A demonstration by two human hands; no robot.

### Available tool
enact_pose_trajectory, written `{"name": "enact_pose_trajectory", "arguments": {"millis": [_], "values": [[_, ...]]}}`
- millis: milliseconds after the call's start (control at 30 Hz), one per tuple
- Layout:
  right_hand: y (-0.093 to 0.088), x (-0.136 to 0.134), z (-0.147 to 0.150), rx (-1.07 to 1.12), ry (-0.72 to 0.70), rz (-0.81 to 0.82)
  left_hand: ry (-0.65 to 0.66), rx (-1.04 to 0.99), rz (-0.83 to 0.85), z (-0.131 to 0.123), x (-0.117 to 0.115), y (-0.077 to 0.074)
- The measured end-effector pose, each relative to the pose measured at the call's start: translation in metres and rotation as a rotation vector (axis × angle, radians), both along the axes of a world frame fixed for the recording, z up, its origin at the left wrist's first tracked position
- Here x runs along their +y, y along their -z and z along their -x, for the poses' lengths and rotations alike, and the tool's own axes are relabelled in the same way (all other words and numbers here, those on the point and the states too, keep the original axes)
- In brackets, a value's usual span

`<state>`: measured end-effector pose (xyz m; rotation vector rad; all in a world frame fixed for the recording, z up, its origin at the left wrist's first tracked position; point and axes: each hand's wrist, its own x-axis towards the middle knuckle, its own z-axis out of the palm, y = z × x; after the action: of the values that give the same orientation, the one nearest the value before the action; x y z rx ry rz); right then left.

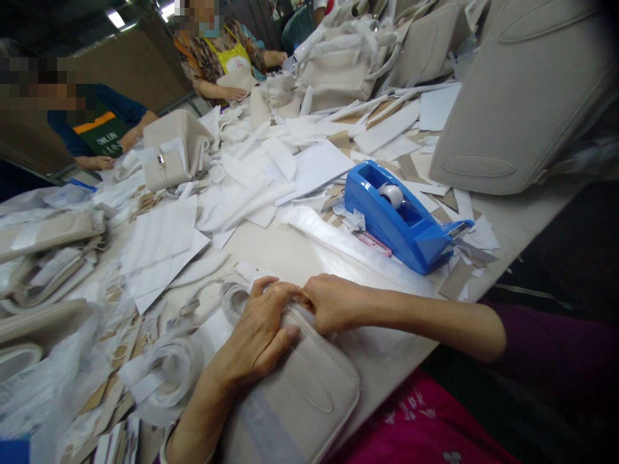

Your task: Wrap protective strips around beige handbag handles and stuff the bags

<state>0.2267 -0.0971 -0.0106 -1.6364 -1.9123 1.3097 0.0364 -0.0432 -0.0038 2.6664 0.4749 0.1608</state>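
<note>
A beige handbag (322, 383) lies tilted on the table's near edge, its stitched oval facing up and a translucent strip across its lower part. My left hand (264, 328) grips its upper edge, thumb on the face and fingers bent over the far side. Against that same edge, my right hand (336, 303) is closed in a fist, knuckles touching the left fingertips. What the right fingers pinch is hidden. Just beyond my left hand sits a coiled pale strap (236, 299), partly covered by it.
A blue tape dispenser (394, 216) stands beyond my right forearm, with pink snips (374, 243) beside it. A large beige bag (512, 103) leans at right. Paper sheets (314, 167) and wrapped bag parts (167, 370) litter the table. Two co-workers handle bags across it.
</note>
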Motion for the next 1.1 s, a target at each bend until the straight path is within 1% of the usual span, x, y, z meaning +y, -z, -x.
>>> {"name": "enact_pose_trajectory", "arguments": {"millis": [33, 67, 100, 167, 200, 267, 367, 467, 533, 600, 700, 767, 867, 967, 1033, 1100], "values": [[-0.002, 0.002, -0.002, 0.024, -0.019, 0.016, -0.005, -0.007, -0.006, 0.0, 0.0, 0.0], [-0.003, 0.001, -0.004, 0.105, -0.002, 0.044, -0.009, -0.012, -0.009, 0.0, 0.0, 0.0], [-0.002, -0.003, -0.007, 0.231, 0.045, 0.084, -0.012, -0.012, -0.007, 0.0, 0.0, 0.0], [0.005, -0.013, -0.012, 0.508, 0.187, 0.179, -0.014, -0.007, 0.003, 0.0, -0.001, -0.001], [0.009, -0.018, -0.013, 0.605, 0.252, 0.208, -0.014, -0.004, 0.009, -0.001, -0.001, -0.001], [0.016, -0.026, -0.013, 0.673, 0.326, 0.183, -0.016, 0.0, 0.013, -0.002, -0.002, -0.002], [0.02, -0.029, -0.006, 0.599, 0.312, 0.072, -0.032, -0.003, 0.004, -0.004, -0.003, -0.002], [0.016, -0.026, 0.006, 0.496, 0.297, -0.072, -0.036, 0.004, 0.009, -0.007, -0.004, -0.003], [0.015, -0.025, 0.011, 0.454, 0.321, -0.143, -0.017, 0.024, 0.013, -0.009, -0.003, -0.005], [0.017, -0.026, 0.012, 0.48, 0.357, -0.126, 0.015, 0.059, 0.002, -0.01, -0.003, -0.006], [0.025, -0.035, 0.005, 0.63, 0.388, 0.011, 0.058, 0.1, -0.035, -0.011, -0.002, -0.007], [0.031, -0.045, -0.002, 0.668, 0.397, 0.038, 0.07, 0.106, -0.05, -0.011, -0.001, -0.006], [0.036, -0.06, -0.007, 0.532, 0.398, -0.074, 0.07, 0.11, -0.056, -0.01, -0.001, -0.006], [0.037, -0.066, -0.001, 0.369, 0.392, -0.198, 0.059, 0.118, -0.062, -0.01, -0.001, -0.006], [0.035, -0.065, 0.007, 0.333, 0.412, -0.238, 0.054, 0.118, -0.067, -0.011, -0.001, -0.007], [0.033, -0.063, 0.015, 0.342, 0.441, -0.225, 0.05, 0.116, -0.079, -0.012, -0.001, -0.007]]}}
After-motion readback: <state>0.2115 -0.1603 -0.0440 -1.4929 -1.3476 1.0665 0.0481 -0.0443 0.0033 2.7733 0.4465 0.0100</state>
